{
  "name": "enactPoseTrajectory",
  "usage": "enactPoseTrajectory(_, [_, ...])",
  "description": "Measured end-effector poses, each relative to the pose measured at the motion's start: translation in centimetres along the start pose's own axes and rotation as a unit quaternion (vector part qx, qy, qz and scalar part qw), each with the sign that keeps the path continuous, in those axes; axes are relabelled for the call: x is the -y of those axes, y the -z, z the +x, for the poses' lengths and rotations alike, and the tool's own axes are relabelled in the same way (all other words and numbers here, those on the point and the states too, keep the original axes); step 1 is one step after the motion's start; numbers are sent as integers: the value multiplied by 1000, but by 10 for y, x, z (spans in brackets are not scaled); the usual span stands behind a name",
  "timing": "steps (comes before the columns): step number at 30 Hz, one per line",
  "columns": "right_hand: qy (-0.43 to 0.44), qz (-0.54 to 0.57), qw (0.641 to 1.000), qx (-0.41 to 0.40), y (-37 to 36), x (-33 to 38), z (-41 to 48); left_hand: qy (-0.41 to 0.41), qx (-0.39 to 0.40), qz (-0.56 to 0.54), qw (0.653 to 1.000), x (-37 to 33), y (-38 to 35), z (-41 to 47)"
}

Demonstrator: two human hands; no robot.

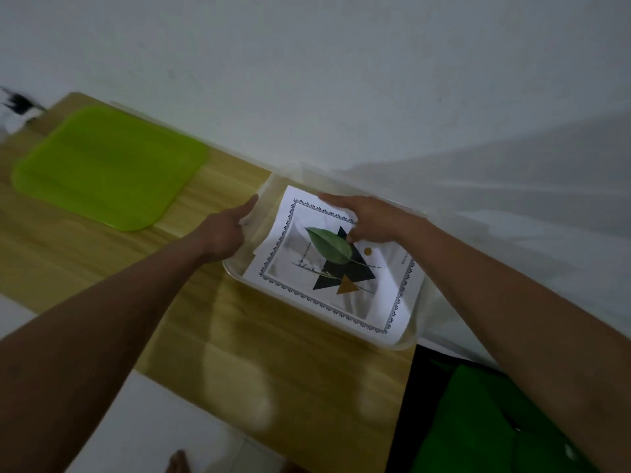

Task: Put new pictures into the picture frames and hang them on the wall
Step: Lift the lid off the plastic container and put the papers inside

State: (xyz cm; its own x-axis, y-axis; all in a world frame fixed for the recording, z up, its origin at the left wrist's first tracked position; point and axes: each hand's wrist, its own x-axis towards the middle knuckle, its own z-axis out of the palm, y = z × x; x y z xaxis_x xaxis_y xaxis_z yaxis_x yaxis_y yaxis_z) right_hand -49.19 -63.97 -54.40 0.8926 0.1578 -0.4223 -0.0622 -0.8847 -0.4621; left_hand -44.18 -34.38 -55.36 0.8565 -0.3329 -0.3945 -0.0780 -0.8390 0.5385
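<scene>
The top print (327, 278), a leaf over dark triangles inside a lacy border, lies in a clear bin (235, 273) at the right end of the table (239, 336), close to the wall (341, 80). More sheets seem to lie under it. A green lid (109, 169) sits well apart on the far left.

The right hand (368, 220) lies on the far part of the print, fingers straight along its far edge and thumb on the leaf. Its grip is flat and wide, pressing rather than pinching. The left hand (225, 230) is at the bin's left wall with its forefinger stretched out. Whether the curled fingers clasp the rim I cannot tell.

The step looks like lifting one fresh print out. To do it well:

- Steady the bin with the left hand so it does not slide toward the wall.
- Slide the top sheet a little with the flat right hand, so that only that sheet parts from the stack.
- Pinch a corner or edge of the sheet, not its middle.
- Lift it level, clear of the bin's walls. A hard thumb press or a drag over the rim would likely crease it.
</scene>
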Motion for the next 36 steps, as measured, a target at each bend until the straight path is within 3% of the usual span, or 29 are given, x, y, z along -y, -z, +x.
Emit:
enactPoseTrajectory(12, [42,-123,988,-79,-15,-7,1,-10,-4,2,1000,-2,2,-1])
enactPoseTrajectory(16, [49,-167,984,-38,-30,-4,-13,-9,-7,-3,1000,-4,2,-2])
enactPoseTrajectory(19, [17,-149,989,7,-42,-6,-19,-9,-2,10,1000,-2,2,-2])
enactPoseTrajectory(27, [-13,-120,992,25,-45,-3,-23,-24,6,5,1000,1,4,1])
enactPoseTrajectory(36, [-62,-79,993,-57,-20,43,-38,-39,12,-29,999,0,19,-3])
